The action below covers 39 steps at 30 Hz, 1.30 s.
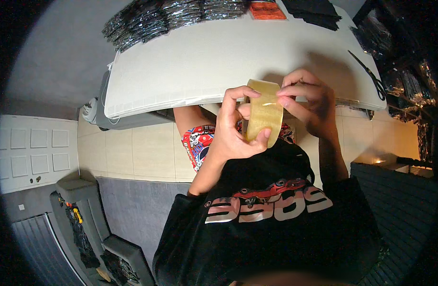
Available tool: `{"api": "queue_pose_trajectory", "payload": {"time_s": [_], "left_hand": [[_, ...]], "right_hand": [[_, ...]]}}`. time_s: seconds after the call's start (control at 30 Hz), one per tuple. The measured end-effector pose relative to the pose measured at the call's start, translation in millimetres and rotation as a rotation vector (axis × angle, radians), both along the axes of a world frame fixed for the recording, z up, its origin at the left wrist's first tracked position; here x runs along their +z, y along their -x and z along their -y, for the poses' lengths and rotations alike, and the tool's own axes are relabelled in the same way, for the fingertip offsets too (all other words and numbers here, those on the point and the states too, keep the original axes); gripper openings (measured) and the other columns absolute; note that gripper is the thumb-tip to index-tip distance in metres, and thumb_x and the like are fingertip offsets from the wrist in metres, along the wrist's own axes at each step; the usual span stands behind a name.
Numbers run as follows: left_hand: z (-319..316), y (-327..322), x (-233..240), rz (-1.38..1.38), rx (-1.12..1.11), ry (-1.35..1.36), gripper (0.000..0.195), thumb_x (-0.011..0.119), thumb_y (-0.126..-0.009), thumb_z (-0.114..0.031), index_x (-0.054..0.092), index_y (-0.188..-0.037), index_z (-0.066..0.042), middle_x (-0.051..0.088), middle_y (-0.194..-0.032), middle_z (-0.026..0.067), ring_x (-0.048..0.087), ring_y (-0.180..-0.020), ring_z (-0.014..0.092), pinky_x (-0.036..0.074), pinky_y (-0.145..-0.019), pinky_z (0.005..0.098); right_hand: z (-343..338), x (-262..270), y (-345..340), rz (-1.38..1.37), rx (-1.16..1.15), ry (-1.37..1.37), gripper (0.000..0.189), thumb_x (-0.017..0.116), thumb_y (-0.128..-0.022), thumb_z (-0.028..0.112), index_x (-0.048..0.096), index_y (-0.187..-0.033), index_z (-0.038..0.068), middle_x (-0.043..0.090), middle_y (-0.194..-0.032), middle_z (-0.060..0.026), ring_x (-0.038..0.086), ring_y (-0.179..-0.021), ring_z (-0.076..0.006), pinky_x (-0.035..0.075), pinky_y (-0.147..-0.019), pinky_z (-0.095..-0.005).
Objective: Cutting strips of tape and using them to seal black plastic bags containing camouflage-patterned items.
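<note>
A wide roll of clear, yellowish packing tape [264, 116] is held up in front of my chest, near the front edge of the white table [204, 60]. My left hand [237, 123] grips the roll from its left side, thumb low on the outer face and index finger near the top. At the roll's upper right edge, the thumb and index fingertips of my right hand [306, 98] are pinched together, touching or very close to the tape. Whether a loose tape end sits between those fingertips is too small to tell.
Stacks of shiny black plastic packets [183, 16] line the table's far edge, beside an orange packet [267, 10] and folded black cloth [312, 12]. Black-handled scissors [374, 80] lie at the right end. A grey sofa [86, 214] stands behind at lower left.
</note>
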<state>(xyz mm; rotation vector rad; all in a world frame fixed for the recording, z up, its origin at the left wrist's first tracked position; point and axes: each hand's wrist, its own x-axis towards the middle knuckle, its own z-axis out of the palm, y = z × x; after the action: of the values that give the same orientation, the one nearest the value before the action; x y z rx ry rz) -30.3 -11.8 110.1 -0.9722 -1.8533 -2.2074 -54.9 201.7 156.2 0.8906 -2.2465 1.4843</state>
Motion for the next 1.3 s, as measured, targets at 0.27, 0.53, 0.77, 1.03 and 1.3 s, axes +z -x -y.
{"api": "queue_pose_trajectory", "payload": {"time_s": [0.27, 0.53, 0.77, 1.03, 1.3], "left_hand": [[-2, -5, 7, 0.067, -0.044, -0.072, 0.07, 0.07, -0.085, -0.004, 0.026, -0.139, 0.002, 0.07, -0.1, 0.0177, 0.069, -0.087, 0.017, 0.053, -0.077, 0.0255], [-4, -9, 10, 0.128, -0.098, -0.113, 0.072, 0.071, -0.086, -0.007, 0.025, -0.14, 0.003, 0.071, -0.097, 0.017, 0.07, -0.085, 0.017, 0.053, -0.077, 0.0255], [-5, -7, 8, 0.136, -0.09, -0.118, 0.072, 0.072, -0.086, -0.007, 0.025, -0.139, 0.003, 0.071, -0.097, 0.0175, 0.07, -0.086, 0.017, 0.053, -0.077, 0.0257], [-3, -8, 7, 0.138, -0.123, -0.106, 0.069, 0.071, -0.086, -0.007, 0.026, -0.138, 0.002, 0.071, -0.099, 0.0188, 0.07, -0.087, 0.018, 0.053, -0.077, 0.0263], [-7, -9, -1, 0.14, -0.086, -0.108, 0.062, 0.07, -0.086, -0.005, 0.027, -0.13, -0.002, 0.07, -0.101, 0.0219, 0.071, -0.091, 0.021, 0.053, -0.079, 0.0272]], "right_hand": [[6, 4, 3, -0.285, -0.107, -0.066, 0.016, 0.076, -0.079, 0.001, 0.072, -0.094, 0.006, 0.07, -0.097, -0.0089, 0.069, -0.08, -0.0218, 0.056, -0.069, -0.0324], [-7, 16, 4, -0.374, -0.028, -0.211, 0.021, 0.077, -0.078, 0.003, 0.072, -0.097, 0.007, 0.071, -0.097, -0.0086, 0.07, -0.086, -0.026, 0.057, -0.072, -0.0363], [-11, 16, 1, -0.415, -0.036, -0.218, 0.024, 0.074, -0.08, 0.001, 0.071, -0.103, 0.006, 0.072, -0.105, -0.0119, 0.07, -0.091, -0.0279, 0.058, -0.076, -0.0385], [-11, 30, -4, -0.389, 0.133, -0.253, 0.033, 0.058, -0.098, 0.03, 0.069, -0.119, 0.006, 0.07, -0.125, -0.0157, 0.064, -0.119, -0.0371, 0.052, -0.098, -0.0455], [-14, 23, -2, -0.377, 0.241, -0.421, 0.052, 0.059, -0.095, 0.047, 0.068, -0.122, 0.004, 0.068, -0.131, -0.0138, 0.059, -0.129, -0.0383, 0.047, -0.105, -0.0484]]}}
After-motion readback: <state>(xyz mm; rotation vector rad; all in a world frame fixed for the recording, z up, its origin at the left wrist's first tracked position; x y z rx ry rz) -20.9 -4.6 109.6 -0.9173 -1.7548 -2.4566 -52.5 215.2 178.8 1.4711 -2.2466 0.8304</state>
